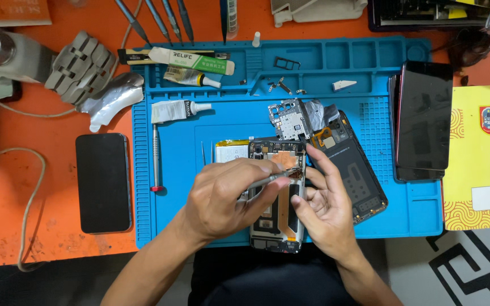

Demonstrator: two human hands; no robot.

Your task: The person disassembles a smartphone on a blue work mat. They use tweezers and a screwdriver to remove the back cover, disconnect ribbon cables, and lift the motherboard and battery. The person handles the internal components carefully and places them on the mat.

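An opened smartphone [276, 226] lies face down at the front edge of a blue repair mat [233, 119], its inner boards bare. My left hand [231, 195] grips thin metal tweezers [267, 179] like a pen, their tip touching a small part near the phone's upper right side. My right hand [324, 207] rests on the phone's right edge, index finger stretched up along it toward the tweezers' tip. A yellowish battery [231, 152] lies just left of the phone's top.
The phone's black back cover [355, 164] and a metal shield plate [289, 120] lie to the right and above. Glue tubes [177, 109], a red-tipped screwdriver [155, 158], a black phone [103, 182] on the orange table, stacked phones [423, 122] at right, several tools [160, 17] at the back.
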